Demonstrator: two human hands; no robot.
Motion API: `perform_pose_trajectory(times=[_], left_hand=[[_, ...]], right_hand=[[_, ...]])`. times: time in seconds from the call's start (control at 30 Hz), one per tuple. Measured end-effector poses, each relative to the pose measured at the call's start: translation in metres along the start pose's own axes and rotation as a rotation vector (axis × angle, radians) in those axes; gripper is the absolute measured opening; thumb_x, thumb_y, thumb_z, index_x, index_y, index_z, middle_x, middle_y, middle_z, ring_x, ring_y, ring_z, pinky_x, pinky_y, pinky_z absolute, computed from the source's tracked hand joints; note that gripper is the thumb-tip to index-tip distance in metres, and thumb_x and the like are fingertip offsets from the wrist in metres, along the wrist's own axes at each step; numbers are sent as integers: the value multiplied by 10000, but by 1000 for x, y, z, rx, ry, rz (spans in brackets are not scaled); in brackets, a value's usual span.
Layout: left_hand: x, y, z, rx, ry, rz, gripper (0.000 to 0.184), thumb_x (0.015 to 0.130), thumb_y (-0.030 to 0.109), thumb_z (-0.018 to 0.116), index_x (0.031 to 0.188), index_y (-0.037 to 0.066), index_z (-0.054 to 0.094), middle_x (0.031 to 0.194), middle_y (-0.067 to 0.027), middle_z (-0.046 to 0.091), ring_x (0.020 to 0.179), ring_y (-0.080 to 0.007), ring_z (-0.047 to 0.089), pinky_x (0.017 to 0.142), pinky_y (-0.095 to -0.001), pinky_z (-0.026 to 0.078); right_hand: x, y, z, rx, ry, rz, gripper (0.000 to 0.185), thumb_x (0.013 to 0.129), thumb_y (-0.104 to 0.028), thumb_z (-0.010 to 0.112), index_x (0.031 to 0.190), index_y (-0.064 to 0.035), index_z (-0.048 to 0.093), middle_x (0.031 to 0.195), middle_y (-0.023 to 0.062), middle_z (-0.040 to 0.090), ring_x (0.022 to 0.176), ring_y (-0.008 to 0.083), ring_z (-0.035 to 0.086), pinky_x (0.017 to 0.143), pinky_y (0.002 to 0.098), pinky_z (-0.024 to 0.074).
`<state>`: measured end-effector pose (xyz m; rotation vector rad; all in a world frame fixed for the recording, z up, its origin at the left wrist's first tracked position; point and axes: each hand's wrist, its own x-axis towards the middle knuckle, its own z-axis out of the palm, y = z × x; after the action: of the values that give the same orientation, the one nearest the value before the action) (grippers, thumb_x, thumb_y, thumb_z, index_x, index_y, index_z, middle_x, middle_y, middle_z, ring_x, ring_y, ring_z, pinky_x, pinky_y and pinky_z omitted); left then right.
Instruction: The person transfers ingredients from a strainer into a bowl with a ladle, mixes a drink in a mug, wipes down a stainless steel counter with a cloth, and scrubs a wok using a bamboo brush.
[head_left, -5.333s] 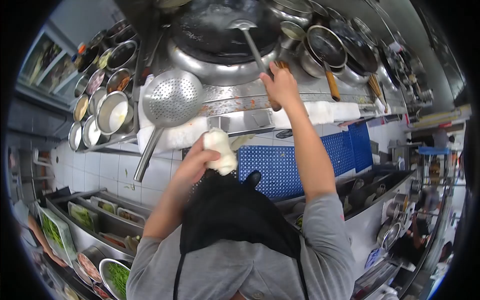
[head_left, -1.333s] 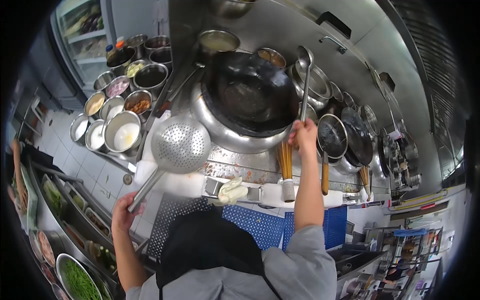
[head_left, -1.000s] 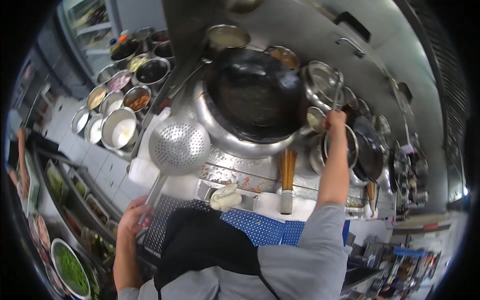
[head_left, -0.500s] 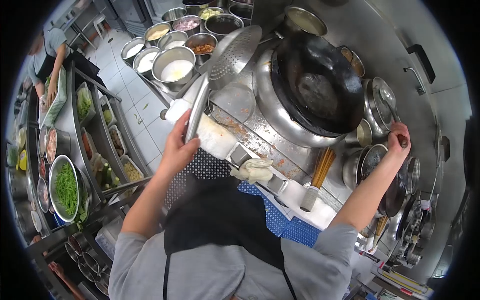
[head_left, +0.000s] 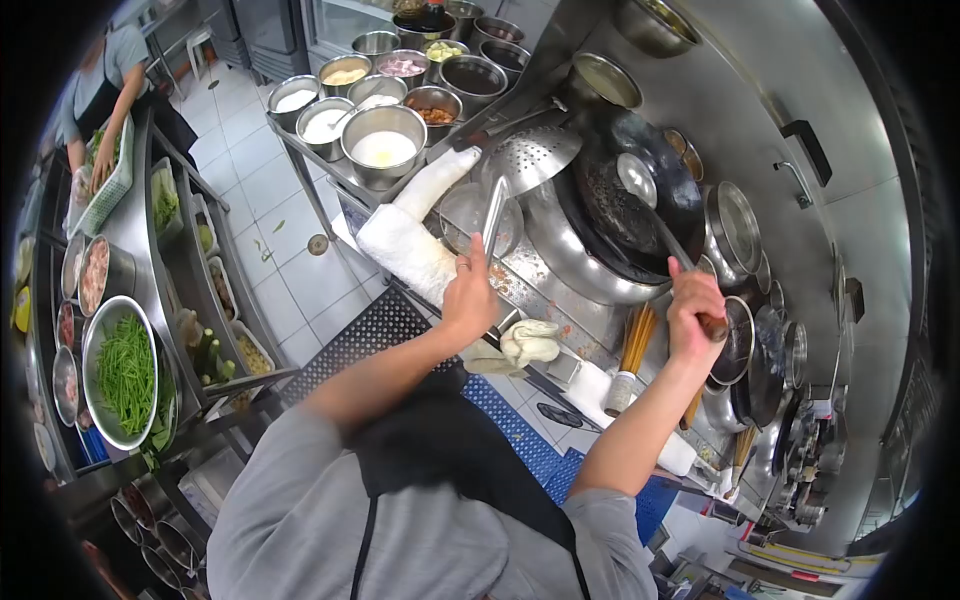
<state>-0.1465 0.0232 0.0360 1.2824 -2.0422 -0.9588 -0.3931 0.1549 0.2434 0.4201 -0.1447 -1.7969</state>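
Observation:
My left hand [head_left: 470,300] is closed round the metal handle of a large perforated strainer [head_left: 535,158], whose round head is tilted at the left edge of the black wok [head_left: 625,215]. In my right hand [head_left: 695,312] is the wooden-ended handle of a ladle [head_left: 637,180]; its bowl is over the wok. The wok sits on a steel ring on the stove. A crumpled pale cloth [head_left: 530,342] lies at the counter's front edge. Just left of my right forearm lies a bamboo brush [head_left: 637,340].
Steel pots of ingredients, one with white contents [head_left: 384,150], stand at the upper left. A bowl of green vegetables [head_left: 125,372] is at the far left. A co-worker [head_left: 115,75] stands beyond, hands at a basket. Folded white towels [head_left: 405,245] line the counter.
The ladle has moved left from the pots at the right to over the wok. The strainer has shifted right, its head now at the wok's edge. The view has turned left since one second ago.

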Motion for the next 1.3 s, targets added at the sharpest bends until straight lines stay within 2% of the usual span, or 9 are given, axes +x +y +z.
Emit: perform_pose_trajectory(times=[0.1,0.27,0.4,0.6,0.9,1.07,1.17,1.23,1.3], left_hand=[[-1,-5,1,34,-40,-20,936,798,16,612,1559,-2,66,1238,-392,465,860,-521,631,779,-567,522],[-6,-13,0,55,-61,-8,940,799,1,591,1566,7,48,1237,-395,463,857,-524,626,785,-561,522],[-9,-7,-5,25,-100,-34,931,804,-1,580,1568,2,49,1250,-404,453,842,-526,622,782,-561,517],[-17,-3,-8,-15,-76,-2,902,810,7,581,1554,-33,74,1154,-367,485,826,-519,616,764,-566,510],[-25,-13,-13,-209,-30,57,889,797,-4,577,1550,-33,106,1202,-409,487,901,-536,610,833,-555,509],[-21,-29,-39,-328,-10,87,805,825,23,576,1541,-36,214,1282,-346,532,1123,-483,582,982,-470,467],[-18,-37,-61,-413,-8,96,769,824,4,575,1526,-53,264,1354,-320,537,1242,-404,565,1061,-400,423],[-14,-47,-65,-523,-1,95,777,819,-11,586,1526,-57,265,1393,-297,527,1290,-362,542,1083,-381,399],[-12,-54,-77,-608,-112,-62,774,835,-30,575,1537,-48,248,1255,-207,594,1004,-255,634,852,-325,506]], right_hand=[[-15,37,-9,-109,-15,21,695,1008,-63,466,1506,119,16,812,94,482,566,161,532,442,267,522],[-36,73,-5,-318,-27,134,549,1050,-163,393,1433,202,247,951,115,494,659,162,531,486,278,485],[-43,80,2,-547,15,132,533,1041,-147,408,1436,185,272,959,115,504,661,157,527,477,268,473],[-47,77,8,-676,13,125,532,1043,-150,413,1448,166,274,969,122,512,669,148,523,462,265,455],[-48,79,15,-958,19,-29,541,1071,-167,353,1495,130,199,955,116,483,615,137,477,417,254,411],[-59,83,3,-1068,105,-146,424,1031,-136,444,1393,84,421,893,122,551,537,116,500,344,227,393],[-70,83,-7,-1191,101,-189,492,1053,-146,413,1465,93,289,886,101,491,541,103,488,351,224,432],[-76,89,-16,-1285,157,-267,464,1005,-113,496,1411,78,379,838,111,544,486,106,525,316,216,421],[-83,85,-30,-1390,188,-311,409,963,-82,549,1341,59,482,809,126,599,445,129,538,300,229,391]])
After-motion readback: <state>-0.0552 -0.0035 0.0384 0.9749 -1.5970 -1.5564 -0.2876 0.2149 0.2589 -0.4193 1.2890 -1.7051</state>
